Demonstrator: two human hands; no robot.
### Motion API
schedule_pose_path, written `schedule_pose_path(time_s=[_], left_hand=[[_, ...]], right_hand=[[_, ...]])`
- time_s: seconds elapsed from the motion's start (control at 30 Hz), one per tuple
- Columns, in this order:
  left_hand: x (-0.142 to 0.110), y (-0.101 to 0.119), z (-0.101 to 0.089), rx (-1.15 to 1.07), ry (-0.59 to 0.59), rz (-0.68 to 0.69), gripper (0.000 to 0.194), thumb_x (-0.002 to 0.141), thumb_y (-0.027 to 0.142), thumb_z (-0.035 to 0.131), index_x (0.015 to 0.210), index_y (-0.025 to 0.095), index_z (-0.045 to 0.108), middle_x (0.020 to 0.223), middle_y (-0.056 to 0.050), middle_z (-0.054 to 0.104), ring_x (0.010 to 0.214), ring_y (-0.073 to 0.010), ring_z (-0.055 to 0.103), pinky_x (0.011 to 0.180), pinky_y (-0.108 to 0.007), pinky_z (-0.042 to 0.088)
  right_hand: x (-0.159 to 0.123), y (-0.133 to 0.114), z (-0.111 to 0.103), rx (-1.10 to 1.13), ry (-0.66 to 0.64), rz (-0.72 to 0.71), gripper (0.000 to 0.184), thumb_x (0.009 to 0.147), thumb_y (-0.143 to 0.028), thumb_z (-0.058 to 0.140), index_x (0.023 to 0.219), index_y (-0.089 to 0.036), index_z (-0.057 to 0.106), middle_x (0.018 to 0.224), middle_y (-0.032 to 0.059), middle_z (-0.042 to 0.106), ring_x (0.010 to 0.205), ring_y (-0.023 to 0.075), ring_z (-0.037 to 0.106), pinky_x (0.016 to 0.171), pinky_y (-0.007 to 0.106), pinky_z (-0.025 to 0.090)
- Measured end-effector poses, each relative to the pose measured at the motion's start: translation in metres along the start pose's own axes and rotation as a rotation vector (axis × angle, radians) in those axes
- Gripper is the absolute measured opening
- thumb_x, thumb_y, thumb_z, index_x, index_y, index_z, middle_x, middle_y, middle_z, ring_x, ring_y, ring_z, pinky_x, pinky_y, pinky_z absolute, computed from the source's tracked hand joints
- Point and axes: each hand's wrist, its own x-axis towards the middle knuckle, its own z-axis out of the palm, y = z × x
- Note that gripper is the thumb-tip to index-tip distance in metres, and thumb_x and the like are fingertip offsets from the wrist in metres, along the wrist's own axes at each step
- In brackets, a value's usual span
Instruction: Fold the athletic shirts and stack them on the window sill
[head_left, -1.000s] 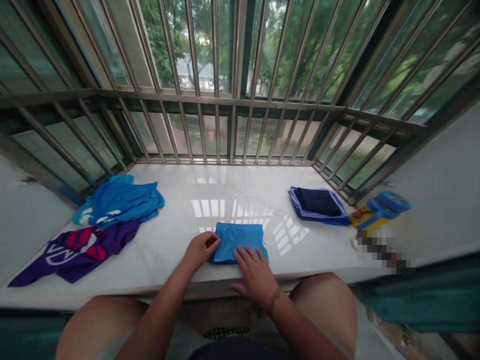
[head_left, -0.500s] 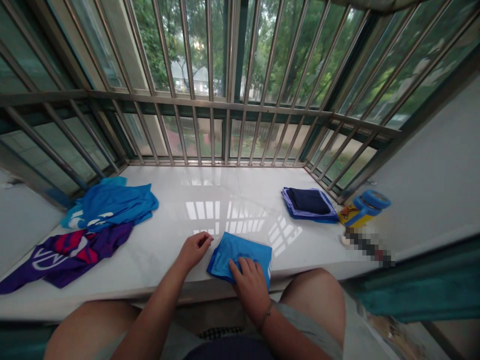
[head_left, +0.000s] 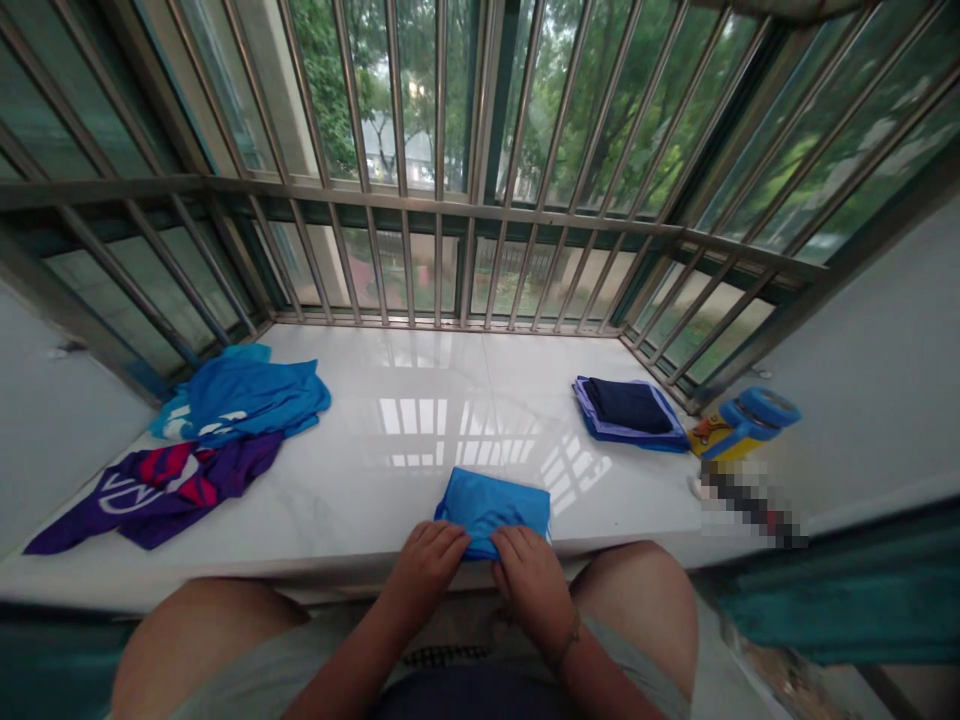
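Note:
A folded blue garment lies at the front edge of the white sill, in front of my body. My left hand grips its near left corner, fingertips over the cloth. On the near right side, my right hand holds the same edge, thumb low and fingers on top. The cloth between the two hands is slightly wrinkled. Parts of the near edge are hidden under my fingers.
Crumpled blue clothing and a purple garment with red and white print lie at left. A folded stack sits at right, beside a blue and yellow container. Metal bars line the window behind the sill.
My left hand has moved right and down onto the garment's near edge. My right hand has slid from the garment's top to that edge. The view has shifted slightly.

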Motion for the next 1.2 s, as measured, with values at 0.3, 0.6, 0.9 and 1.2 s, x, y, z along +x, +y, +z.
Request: schedule_pose_path(time_s=[0.3, 0.6, 0.9, 1.2], left_hand=[[0.031, 0.024, -0.043, -0.126, -0.128, -0.018, 0.030, 0.096, 0.012, 0.056, 0.114, 0.029, 0.074, 0.102, -0.009, 0.081, 0.092, -0.0283, 0.074, 0.084, -0.042, 0.055], [0.230, 0.014, -0.086, -0.210, -0.242, -0.095, 0.012, 0.093, 0.034, 0.075, 0.085, 0.025, 0.076, 0.084, -0.012, 0.076, 0.083, -0.0303, 0.073, 0.078, -0.039, 0.052], [0.427, 0.082, -0.060, -0.100, -0.054, 0.054, 0.034, 0.106, 0.005, 0.045, 0.125, 0.015, 0.072, 0.125, -0.019, 0.071, 0.129, -0.0302, 0.059, 0.099, -0.042, 0.053], [0.319, 0.076, 0.056, -0.143, -0.390, 0.048, 0.057, 0.096, 0.031, 0.073, 0.148, 0.015, 0.057, 0.144, -0.020, 0.067, 0.136, -0.0346, 0.064, 0.113, -0.050, 0.054]], right_hand=[[-0.003, 0.041, -0.066, -0.083, -0.186, -0.125, 0.039, 0.096, -0.006, 0.061, 0.128, -0.026, 0.070, 0.116, 0.0036, 0.081, 0.100, 0.0241, 0.074, 0.090, 0.037, 0.059], [0.087, 0.146, -0.167, -0.195, -0.191, 0.178, 0.038, 0.101, -0.013, 0.054, 0.133, -0.023, 0.072, 0.127, 0.0117, 0.077, 0.115, 0.0260, 0.069, 0.097, 0.036, 0.054], [0.155, 0.290, -0.245, -0.444, 0.166, 0.386, 0.039, 0.106, -0.015, 0.045, 0.133, -0.010, 0.072, 0.127, 0.0226, 0.073, 0.120, 0.0326, 0.063, 0.104, 0.047, 0.047], [0.052, 0.338, -0.142, -0.378, 0.003, 0.437, 0.048, 0.085, -0.012, 0.054, 0.129, -0.011, 0.074, 0.132, 0.0221, 0.074, 0.124, 0.0346, 0.069, 0.114, 0.053, 0.051]])
